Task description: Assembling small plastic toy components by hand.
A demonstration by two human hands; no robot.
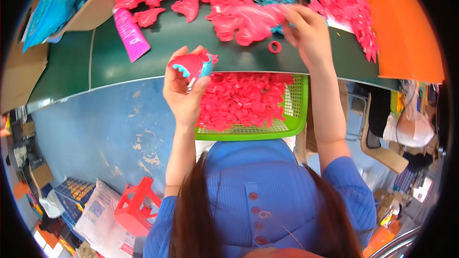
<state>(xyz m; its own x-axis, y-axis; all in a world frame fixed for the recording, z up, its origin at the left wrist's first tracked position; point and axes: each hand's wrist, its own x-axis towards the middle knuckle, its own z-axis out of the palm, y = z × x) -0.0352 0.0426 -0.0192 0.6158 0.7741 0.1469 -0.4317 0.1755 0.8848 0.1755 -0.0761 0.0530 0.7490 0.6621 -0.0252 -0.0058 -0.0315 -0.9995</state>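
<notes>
Left hand (pixel 184 91) holds a small pink-and-blue plastic toy part (pixel 192 64) up over the front edge of the dark green desk (pixel 119 62), fingers pinching it between thumb and fingertips; right hand (pixel 308 33) reaches into the heap of pink plastic pieces (pixel 239 0) on the desk, fingers pressed together on a piece, a loose pink ring (pixel 274 46) lying just beside it. Green basket (pixel 296 114) of pink rings sits below the desk edge on the lap. Toy part looks light, stiff and smooth, probably a bit slippery, so best gripped across its body rather than by the thin frilly edges.
</notes>
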